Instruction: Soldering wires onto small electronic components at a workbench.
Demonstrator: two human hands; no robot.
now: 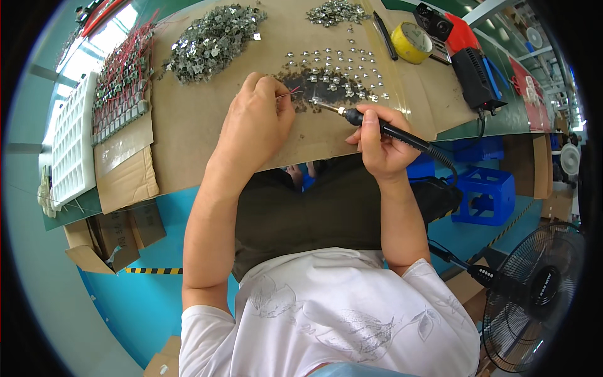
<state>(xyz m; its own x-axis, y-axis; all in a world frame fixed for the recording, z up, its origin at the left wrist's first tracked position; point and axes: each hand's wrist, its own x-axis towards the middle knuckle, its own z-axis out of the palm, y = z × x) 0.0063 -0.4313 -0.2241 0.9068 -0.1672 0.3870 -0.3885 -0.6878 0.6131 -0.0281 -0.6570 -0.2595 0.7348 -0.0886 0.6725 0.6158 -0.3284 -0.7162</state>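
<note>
My right hand grips the black handle of a soldering iron, whose metal end points left over a dark scorched patch on the cardboard. Just left of the tip, my left hand pinches thin red and pale wires; whatever else lies between its fingers is hidden. Beyond the iron, small shiny metal pieces stand in loose rows on the cardboard. Farther back are a large heap of small metal plates and a smaller heap of metal parts.
Left on the bench are rows of wired parts and a white slotted tray. At right sit yellow tape and a black box with a cord. A blue stool and a black fan stand below.
</note>
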